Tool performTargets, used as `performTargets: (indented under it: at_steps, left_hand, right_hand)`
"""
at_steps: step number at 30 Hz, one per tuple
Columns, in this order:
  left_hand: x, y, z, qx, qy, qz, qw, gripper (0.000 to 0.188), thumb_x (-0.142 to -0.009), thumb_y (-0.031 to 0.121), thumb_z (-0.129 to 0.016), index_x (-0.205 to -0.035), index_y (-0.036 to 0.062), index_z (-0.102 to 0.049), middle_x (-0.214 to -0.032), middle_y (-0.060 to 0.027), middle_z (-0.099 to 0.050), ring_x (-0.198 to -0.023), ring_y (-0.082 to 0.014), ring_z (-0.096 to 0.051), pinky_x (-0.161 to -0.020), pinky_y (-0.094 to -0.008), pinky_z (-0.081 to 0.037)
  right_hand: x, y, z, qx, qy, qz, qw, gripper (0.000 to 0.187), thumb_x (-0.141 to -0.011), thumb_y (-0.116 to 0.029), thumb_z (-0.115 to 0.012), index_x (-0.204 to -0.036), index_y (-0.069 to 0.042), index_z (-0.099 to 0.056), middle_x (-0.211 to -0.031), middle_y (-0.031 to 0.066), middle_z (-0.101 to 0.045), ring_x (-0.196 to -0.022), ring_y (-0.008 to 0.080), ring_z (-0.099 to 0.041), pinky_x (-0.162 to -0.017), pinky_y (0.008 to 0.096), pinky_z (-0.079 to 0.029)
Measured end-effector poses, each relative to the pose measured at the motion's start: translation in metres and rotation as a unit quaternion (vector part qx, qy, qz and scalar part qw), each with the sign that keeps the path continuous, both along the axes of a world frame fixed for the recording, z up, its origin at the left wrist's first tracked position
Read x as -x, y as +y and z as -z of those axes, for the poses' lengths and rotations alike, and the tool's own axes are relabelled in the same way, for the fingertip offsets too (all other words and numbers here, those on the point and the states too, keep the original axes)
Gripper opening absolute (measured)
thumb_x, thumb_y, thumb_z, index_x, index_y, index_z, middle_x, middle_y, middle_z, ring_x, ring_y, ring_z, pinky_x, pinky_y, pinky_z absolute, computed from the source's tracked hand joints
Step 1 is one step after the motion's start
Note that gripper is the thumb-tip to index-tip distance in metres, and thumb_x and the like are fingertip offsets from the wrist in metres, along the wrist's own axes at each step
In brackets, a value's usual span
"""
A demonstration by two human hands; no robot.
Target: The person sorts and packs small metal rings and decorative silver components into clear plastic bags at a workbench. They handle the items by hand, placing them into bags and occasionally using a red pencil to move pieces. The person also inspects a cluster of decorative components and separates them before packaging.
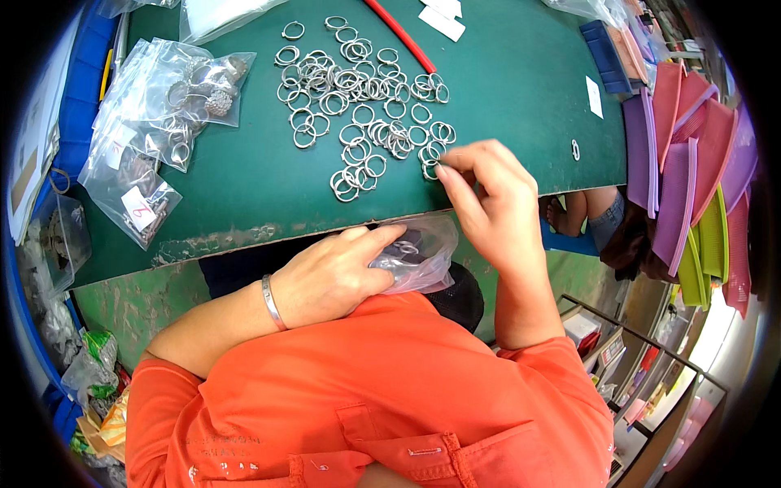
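Note:
Many loose silver rings point(350, 81) lie spread in a heap over the green tabletop. My right hand point(500, 203) is at the near right end of the heap, thumb and forefinger pinched together on a silver ring point(431, 170). Below the table's front edge, my left hand point(329, 272) grips the side of a clear plastic bag point(435, 244), its mouth held open near my body. A few rings show inside that bag. A metal bangle point(273, 305) circles my left wrist.
Clear zip bags point(146, 122) of rings and other metal pieces cover the table's left side. A red stick point(400, 37) and white paper slips point(442, 23) lie at the back. Purple, red and green plastic bins point(675, 163) stack at the right. One small pale ring point(575, 150) lies apart.

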State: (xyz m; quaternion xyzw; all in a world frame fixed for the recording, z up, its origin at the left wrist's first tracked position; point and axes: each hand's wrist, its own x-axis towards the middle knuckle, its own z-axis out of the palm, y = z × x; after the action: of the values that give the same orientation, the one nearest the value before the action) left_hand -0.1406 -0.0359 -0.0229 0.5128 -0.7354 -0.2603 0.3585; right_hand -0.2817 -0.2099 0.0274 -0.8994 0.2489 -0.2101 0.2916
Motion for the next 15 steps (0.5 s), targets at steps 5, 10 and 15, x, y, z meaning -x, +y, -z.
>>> performTargets:
  at_steps: [5,10,15]
  left_hand:
    - [-0.001,0.001,0.002,-0.014,0.017,0.003,1.0,0.011,-0.075,0.009,-0.065,-0.082,0.002,-0.069,-0.126,-0.0271,-0.055,-0.103,-0.0366,-0.06,-0.088,-0.0394,-0.05]
    - [0.007,-0.005,0.009,-0.028,0.041,0.005,0.999,0.013,-0.076,0.008,-0.064,-0.087,0.0011,-0.067,-0.132,-0.0287,-0.05,-0.118,-0.0423,-0.053,-0.099,-0.0429,-0.045]
    - [0.01,-0.01,0.009,-0.037,0.035,0.017,0.999,0.018,-0.079,0.007,-0.063,-0.095,0.001,-0.067,-0.137,-0.0295,-0.045,-0.123,-0.0433,-0.05,-0.103,-0.0445,-0.042]
  right_hand:
    - [-0.006,-0.003,0.015,0.031,0.029,0.019,0.999,0.017,-0.076,-0.006,-0.076,-0.09,0.0,-0.068,-0.087,0.0111,-0.062,-0.073,0.0276,-0.061,-0.064,0.0334,-0.05]
    - [0.011,-0.014,-0.002,-0.099,0.067,0.019,0.993,0.028,-0.076,-0.007,-0.078,-0.101,-0.001,-0.068,-0.096,0.0101,-0.06,-0.081,0.0203,-0.06,-0.071,0.031,-0.05]
    - [0.017,-0.011,0.006,-0.063,0.05,-0.061,0.995,0.034,-0.076,0.001,-0.073,-0.109,-0.002,-0.066,-0.106,0.0147,-0.057,-0.091,0.0288,-0.059,-0.078,0.0347,-0.05]
